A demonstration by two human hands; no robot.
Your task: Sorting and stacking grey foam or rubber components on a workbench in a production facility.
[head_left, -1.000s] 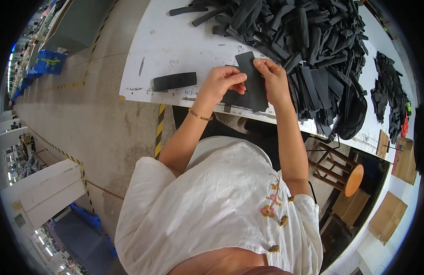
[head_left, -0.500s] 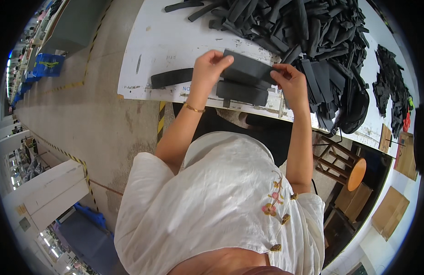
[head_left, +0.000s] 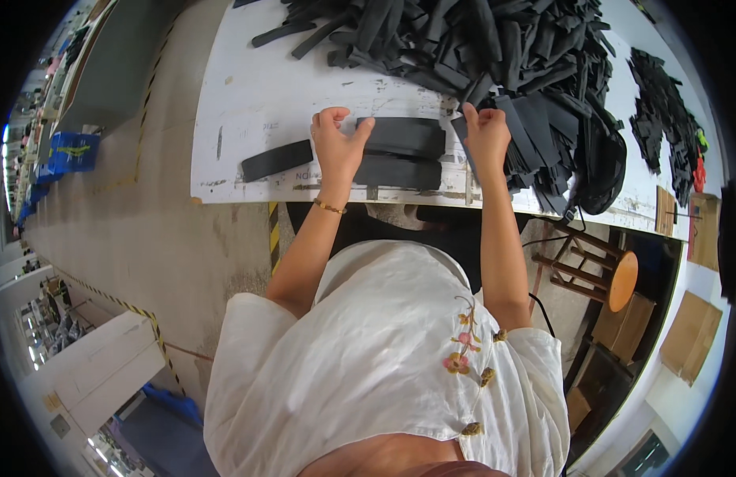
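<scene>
A stack of flat black foam pieces (head_left: 403, 151) lies near the front edge of the white table (head_left: 248, 103). My left hand (head_left: 336, 147) grips its left end, fingers over the top. My right hand (head_left: 485, 135) is curled at its right end, against the edge of a big pile of black foam strips (head_left: 495, 48). A single black strip (head_left: 276, 159) lies just left of my left hand.
A second heap of black scraps (head_left: 662, 119) lies at the table's right end. A round wooden stool (head_left: 614, 278) stands under the table to my right. Cardboard boxes (head_left: 690, 334) sit on the floor farther right, and a blue crate (head_left: 73, 151) at far left.
The black foam pieces, held up on edge a second ago, have been laid down flat and stacked on the table. Both hands have spread to the stack's ends.
</scene>
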